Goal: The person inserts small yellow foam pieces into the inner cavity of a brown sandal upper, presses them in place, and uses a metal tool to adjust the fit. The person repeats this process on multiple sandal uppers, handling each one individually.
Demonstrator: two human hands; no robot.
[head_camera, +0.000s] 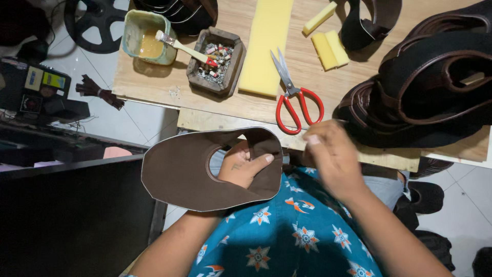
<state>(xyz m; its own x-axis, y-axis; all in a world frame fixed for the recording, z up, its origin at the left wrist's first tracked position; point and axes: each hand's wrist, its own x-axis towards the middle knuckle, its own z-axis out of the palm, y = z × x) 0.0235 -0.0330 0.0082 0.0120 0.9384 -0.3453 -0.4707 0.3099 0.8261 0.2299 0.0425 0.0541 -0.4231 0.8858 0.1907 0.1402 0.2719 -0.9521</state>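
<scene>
My left hand (242, 166) grips a flat brown leather piece (177, 172) with a curved cut-out. The fingers pass through the cut-out and the thumb presses on the narrow strip at its right. My right hand (330, 154) is blurred, just right of the leather piece, over the front edge of the wooden board (359, 154). Its fingers are curled; whether they pinch anything I cannot make out. Red-handled scissors (293, 100) lie on the board just beyond my right hand.
A green glue pot (134, 31) with a brush (179, 46), a wooden tray of small bits (218, 61), yellow foam pieces (266, 46) and a stack of dark leather pieces (435, 82) sit on the board. Dark furniture (66, 215) stands at my left.
</scene>
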